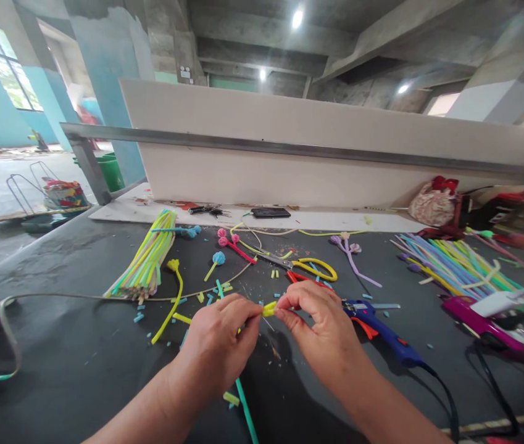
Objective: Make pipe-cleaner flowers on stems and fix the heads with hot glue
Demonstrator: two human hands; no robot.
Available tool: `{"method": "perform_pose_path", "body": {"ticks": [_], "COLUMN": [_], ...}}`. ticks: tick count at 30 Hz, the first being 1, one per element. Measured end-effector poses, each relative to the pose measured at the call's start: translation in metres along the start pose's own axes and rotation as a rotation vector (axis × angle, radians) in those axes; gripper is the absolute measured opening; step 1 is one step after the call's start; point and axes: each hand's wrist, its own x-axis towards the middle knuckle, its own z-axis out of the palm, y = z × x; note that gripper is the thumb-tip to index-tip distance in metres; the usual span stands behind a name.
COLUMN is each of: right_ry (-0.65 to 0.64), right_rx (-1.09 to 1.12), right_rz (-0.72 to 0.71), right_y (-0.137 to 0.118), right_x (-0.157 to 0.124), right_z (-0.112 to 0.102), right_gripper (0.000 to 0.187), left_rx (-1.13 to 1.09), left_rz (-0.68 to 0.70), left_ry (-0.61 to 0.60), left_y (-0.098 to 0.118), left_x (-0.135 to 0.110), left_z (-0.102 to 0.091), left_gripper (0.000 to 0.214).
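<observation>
Between my two hands is a short yellow piece of fuzzy chenille stem [269, 309]. My left hand [224, 336] pinches its left end with closed fingertips. Thumb and forefinger of my right hand [320, 327] are closed on the right end. Just beyond them lie scissors [305, 266] with yellow and red handles. A blue hot glue gun [384, 330] rests to the right of my right hand. Under my left hand passes a teal stem [245, 412], partly hidden. Left of that hand is a yellow stem with a bud-like tip [173, 296].
Stem bundles lie at left [145, 259] and right [456, 265]. Pink [236, 245], blue [218, 258] and purple [345, 246] stem flowers are scattered about, with several cut bits. A phone [270, 213] sits by the back board [289, 179]. A power strip [488, 324] and cords occupy the right.
</observation>
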Motion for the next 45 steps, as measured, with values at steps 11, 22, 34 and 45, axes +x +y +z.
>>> {"method": "perform_pose_path", "body": {"ticks": [11, 22, 34, 45], "right_ry": [0.017, 0.027, 0.034, 0.108], "right_rx": [-0.043, -0.032, -0.029, 0.057], "right_rz": [0.001, 0.018, 0.058, -0.036], "right_y": [-0.0001, -0.0023, -0.0035, -0.0004], "right_x": [-0.0024, -0.0048, -0.0059, -0.0077], "right_z": [0.0009, 0.002, 0.004, 0.0071], "right_gripper": [0.012, 0.015, 0.014, 0.012], "left_rx": [-0.03, -0.112, -0.395, -0.5], "left_rz": [-0.001, -0.204, -0.542, -0.685], "left_ry": [-0.005, -0.03, -0.149, -0.133], "left_y": [0.0, 0.0052, 0.0074, 0.0041], "left_x": [-0.0018, 0.0017, 0.0044, 0.0076], "left_z": [0.0007, 0.0013, 0.0024, 0.0007], "left_gripper": [0.015, 0.011, 0.015, 0.015]}}
